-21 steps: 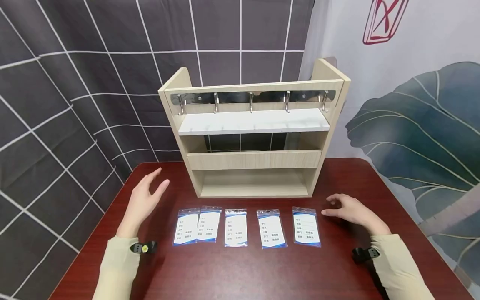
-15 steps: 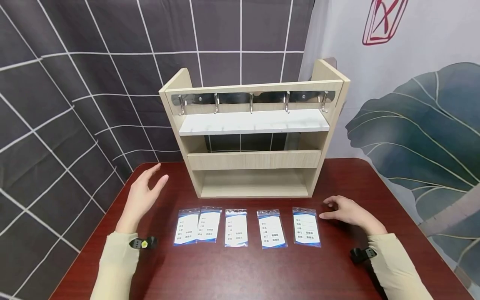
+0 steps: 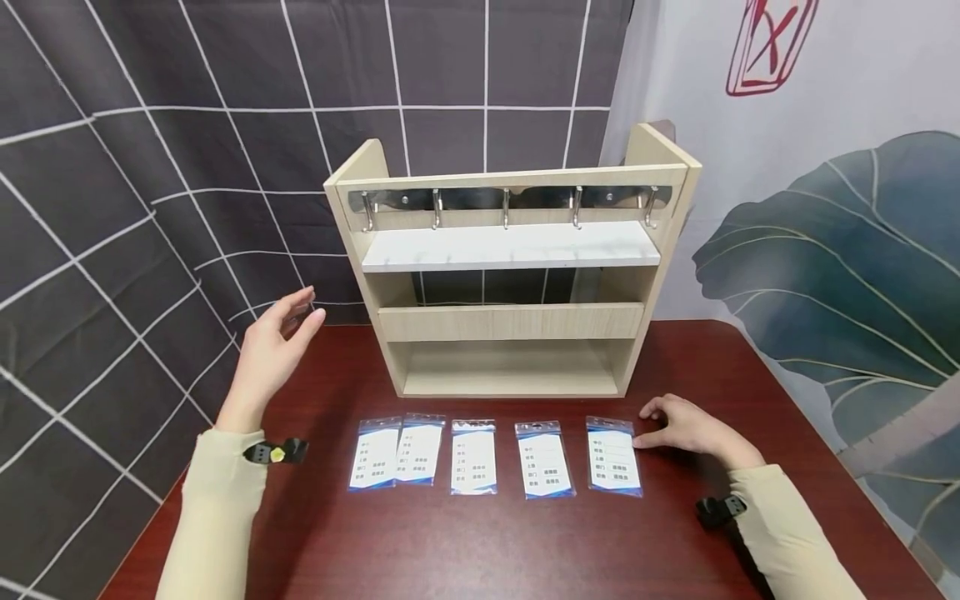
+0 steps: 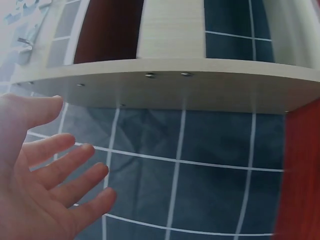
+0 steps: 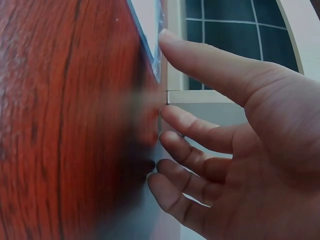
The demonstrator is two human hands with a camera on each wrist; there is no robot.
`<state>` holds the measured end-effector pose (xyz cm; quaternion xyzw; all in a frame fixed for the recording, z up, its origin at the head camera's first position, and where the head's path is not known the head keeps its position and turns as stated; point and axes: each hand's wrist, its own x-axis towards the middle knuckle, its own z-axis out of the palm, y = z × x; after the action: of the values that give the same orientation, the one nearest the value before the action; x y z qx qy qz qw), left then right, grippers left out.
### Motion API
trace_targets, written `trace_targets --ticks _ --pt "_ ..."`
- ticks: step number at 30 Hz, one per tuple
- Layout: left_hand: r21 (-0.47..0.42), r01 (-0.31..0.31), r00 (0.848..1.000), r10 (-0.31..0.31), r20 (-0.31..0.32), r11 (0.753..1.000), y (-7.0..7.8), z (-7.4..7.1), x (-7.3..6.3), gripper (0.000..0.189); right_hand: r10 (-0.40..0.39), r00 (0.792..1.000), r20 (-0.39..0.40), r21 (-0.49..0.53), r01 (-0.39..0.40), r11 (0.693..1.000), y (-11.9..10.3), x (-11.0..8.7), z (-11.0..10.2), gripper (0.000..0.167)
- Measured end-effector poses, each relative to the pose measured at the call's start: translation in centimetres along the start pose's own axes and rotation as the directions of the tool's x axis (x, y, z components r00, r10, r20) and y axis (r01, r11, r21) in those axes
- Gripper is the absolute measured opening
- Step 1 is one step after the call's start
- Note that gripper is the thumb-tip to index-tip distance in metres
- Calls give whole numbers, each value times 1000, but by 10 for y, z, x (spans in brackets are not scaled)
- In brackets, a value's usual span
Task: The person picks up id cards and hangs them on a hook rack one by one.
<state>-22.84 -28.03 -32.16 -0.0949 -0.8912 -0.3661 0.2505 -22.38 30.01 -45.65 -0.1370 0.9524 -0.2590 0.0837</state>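
Note:
Several ID badges in clear plastic sleeves, white with blue bands, lie in a row on the table. At the row's right end, my right hand (image 3: 693, 431) has its thumb tip at the right edge of the last badge (image 3: 614, 458). Seen from the right wrist, the thumb lies by that sleeve's corner (image 5: 154, 57) while the other fingers bend loosely low over the wood. My left hand (image 3: 266, 362) hovers left of the shelf with relaxed, spread fingers and holds nothing. Two badges (image 3: 372, 457) at the left end overlap; a middle badge (image 3: 473, 460) and another badge (image 3: 544, 462) lie apart.
A pale wooden shelf unit (image 3: 510, 322) stands behind the badges. Across its top runs a metal rail with several hooks (image 3: 506, 208), above a white shelf board (image 3: 510, 246). Dark gridded cloth (image 3: 442, 67) hangs behind the red-brown table (image 3: 465, 542).
My right hand has slid left until its thumb meets the rightmost badge's edge. My left hand has risen and drifted slightly left. The badges lie as before.

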Motion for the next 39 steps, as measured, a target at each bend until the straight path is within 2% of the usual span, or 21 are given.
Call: trace_targets --ticks 5,10,23,31,39 --pt "4 -49 999 49 -19 999 12 -6 13 49 -24 1000 -3 -6 24 1000 3 -1 3 48" --pt "5 -67 997 67 -37 998 24 -10 25 47 -34 999 2 -14 34 999 4 1 5 44" --pt "-64 -52 998 49 -43 997 46 -1 57 47 -25 1000 5 8 25 1000 -3 4 1 40" --pt "-139 -39 999 36 -25 990 52 5 64 48 -19 1000 8 28 18 999 -7 8 3 45" --pt "-184 -39 999 34 -32 982 55 10 65 46 -14 1000 23 17 14 1000 -12 10 5 47"
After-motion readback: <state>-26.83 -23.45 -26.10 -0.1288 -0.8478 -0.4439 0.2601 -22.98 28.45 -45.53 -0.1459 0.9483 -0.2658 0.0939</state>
